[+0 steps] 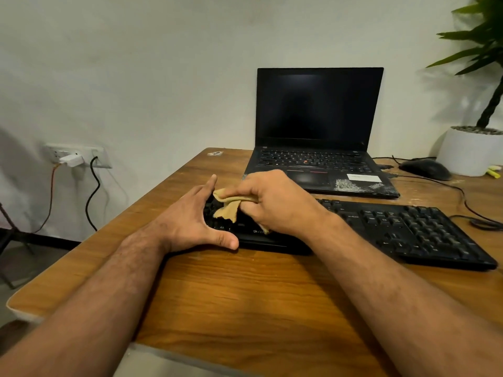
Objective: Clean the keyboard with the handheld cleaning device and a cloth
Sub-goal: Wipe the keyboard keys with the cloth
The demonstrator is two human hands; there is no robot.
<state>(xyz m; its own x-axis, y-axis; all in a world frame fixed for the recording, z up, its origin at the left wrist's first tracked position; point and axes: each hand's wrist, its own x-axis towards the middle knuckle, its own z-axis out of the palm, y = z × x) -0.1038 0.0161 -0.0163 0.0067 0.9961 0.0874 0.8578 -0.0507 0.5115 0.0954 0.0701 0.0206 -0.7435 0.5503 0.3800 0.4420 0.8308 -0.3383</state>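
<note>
My right hand [275,201] pinches the tan cloth [231,204] at the black keyboard [408,229]'s nine-o'clock end; my left hand [190,219], fingers spread, braces it. Hard rubbing could snag a keycap.

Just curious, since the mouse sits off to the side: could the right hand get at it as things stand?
Probably yes. The wood between the keyboard and the mouse looks free, but the right hand grips the cloth.

"Alt" on a key of the black keyboard [408,232], near its left end. "ThinkPad" logo on laptop [321,170] palm rest, right corner. White sticker there unreadable.
</note>
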